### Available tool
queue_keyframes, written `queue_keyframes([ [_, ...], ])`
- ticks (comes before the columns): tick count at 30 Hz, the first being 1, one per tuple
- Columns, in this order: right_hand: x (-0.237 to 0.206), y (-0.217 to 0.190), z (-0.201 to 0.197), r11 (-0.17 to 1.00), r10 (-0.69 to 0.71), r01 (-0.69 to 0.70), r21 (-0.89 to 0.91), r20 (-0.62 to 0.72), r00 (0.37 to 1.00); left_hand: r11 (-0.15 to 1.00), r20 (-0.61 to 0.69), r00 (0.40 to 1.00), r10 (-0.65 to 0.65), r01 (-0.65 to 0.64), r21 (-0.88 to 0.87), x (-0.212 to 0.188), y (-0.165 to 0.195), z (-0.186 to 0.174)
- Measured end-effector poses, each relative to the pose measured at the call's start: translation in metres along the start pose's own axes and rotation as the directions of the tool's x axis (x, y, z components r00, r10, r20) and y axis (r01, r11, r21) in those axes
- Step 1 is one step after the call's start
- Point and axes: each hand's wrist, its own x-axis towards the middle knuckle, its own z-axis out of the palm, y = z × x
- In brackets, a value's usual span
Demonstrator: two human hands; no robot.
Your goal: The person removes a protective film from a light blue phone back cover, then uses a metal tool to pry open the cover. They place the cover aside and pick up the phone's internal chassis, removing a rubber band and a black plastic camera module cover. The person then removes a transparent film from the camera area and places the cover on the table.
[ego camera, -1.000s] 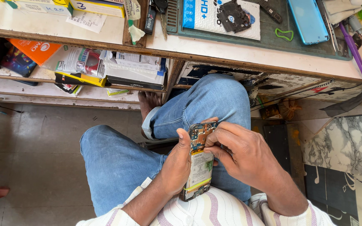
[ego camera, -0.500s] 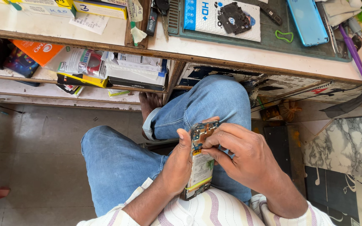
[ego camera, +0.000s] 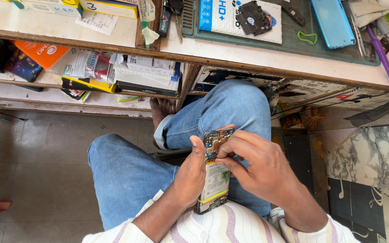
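Both hands grip the opened phone: left hand cradling, right hand pinching its top.

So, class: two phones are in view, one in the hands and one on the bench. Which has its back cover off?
The opened phone held between both hands over the lap: its circuit board and battery show. The blue phone on the green mat is closed.

Blue phone cover, purple tool on green mat; boxes nearby.

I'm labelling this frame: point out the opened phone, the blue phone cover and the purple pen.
opened phone (ego camera: 214, 180), head view, on its battery.
blue phone cover (ego camera: 332, 22), head view, middle of its back.
purple pen (ego camera: 382, 56), head view, mid-shaft.
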Motion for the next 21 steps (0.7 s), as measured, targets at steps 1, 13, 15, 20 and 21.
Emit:
queue_keyframes([
  [1,-0.002,0.002,0.000,0.999,-0.020,0.021,0.039,-0.029,0.999,0.999,0.005,1.000,0.023,-0.023,-0.037,0.000,0.002,0.001],
  [13,-0.023,0.002,0.011,0.983,0.162,-0.158,-0.090,0.043,0.986,0.943,-0.059,0.981,0.185,-0.194,-0.272,-0.001,0.012,0.003],
  [15,-0.023,0.000,0.014,0.976,0.215,-0.214,-0.029,0.037,0.976,0.943,-0.109,0.971,0.215,-0.235,-0.234,-0.001,0.013,0.004],
  [20,-0.021,-0.001,0.018,0.955,0.266,-0.268,0.130,0.035,0.963,0.933,-0.130,0.966,0.224,-0.251,-0.259,0.001,0.017,0.000],
  [21,-0.020,0.001,0.019,0.950,0.263,-0.267,0.162,0.044,0.964,0.929,-0.132,0.964,0.231,-0.259,-0.263,0.002,0.017,-0.001],
])
